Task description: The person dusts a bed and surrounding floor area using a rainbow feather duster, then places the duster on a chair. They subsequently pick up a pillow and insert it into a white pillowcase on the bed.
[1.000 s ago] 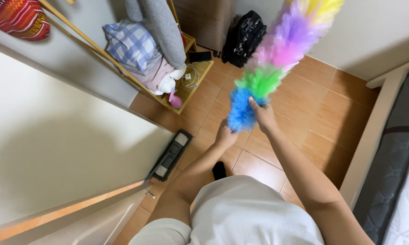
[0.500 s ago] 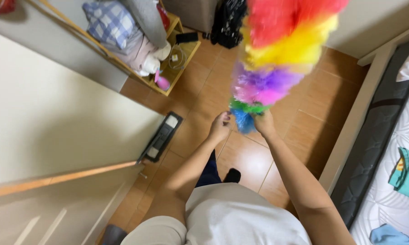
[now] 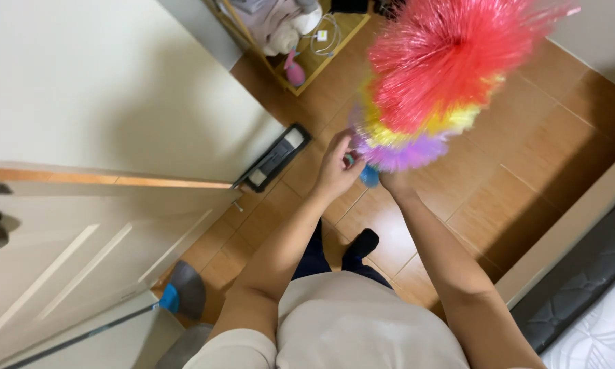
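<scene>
Both hands are up in front of the body, meeting at the base of a rainbow feather duster (image 3: 444, 75); the left hand (image 3: 336, 167) has its fingers curled round the small blue handle end (image 3: 369, 176), grasping it; the right hand (image 3: 393, 181) sits mostly hidden beneath the purple fringe at about 3 o'clock of the left, so whether it grips the handle I cannot tell; the duster's head fans out toward 1 o'clock from the hands, red on top, then yellow, then purple, blurred at the tips; below it lies brown tiled floor (image 3: 526, 157); at 9 o'clock from the hands a black bathroom scale (image 3: 273, 158) lies on the floor against the pale wall (image 3: 102, 82); at 11 o'clock a low wooden shelf (image 3: 321, 48) holds a soft toy and cables; at 8 o'clock a white door (image 3: 82, 260) stands open; a mattress edge (image 3: 580, 287) runs along 4 o'clock.
</scene>
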